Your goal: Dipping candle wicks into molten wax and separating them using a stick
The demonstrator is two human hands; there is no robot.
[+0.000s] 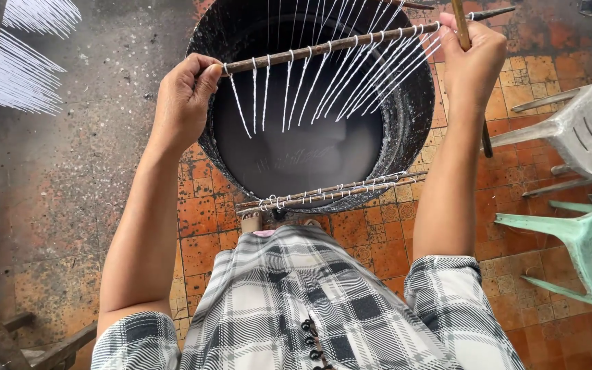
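White strands, thin and waxy, hang in a row from a brown wooden rod held level above a big black pot. Look at that rod: dark, slim, slightly tilted, higher at its 2 o'clock end, with white loops wound round it at even gaps. Each strand drops off it and slants down toward the pot's mouth, the ones at the right bunched close, the ones at the left spaced wider.

Left hand sits at 10 o'clock of the pot, fingers curled tight round the rod's end, thumb pressed on top. Right hand is up at 1 o'clock, fist closed on the other end and also on a second upright stick that crosses there; its lower end shows below the wrist.

Inside the pot, a pale grey liquid lies smooth and glossy, with white crust spattered on the inner wall. On the near rim at 6 o'clock rests a pair of thin sticks with white thread knotted along them.

At 9 o'clock, well apart, more white strands hang in fans. At 3 o'clock, a grey plastic chair and a green plastic chair lie tipped on the orange tiled floor.
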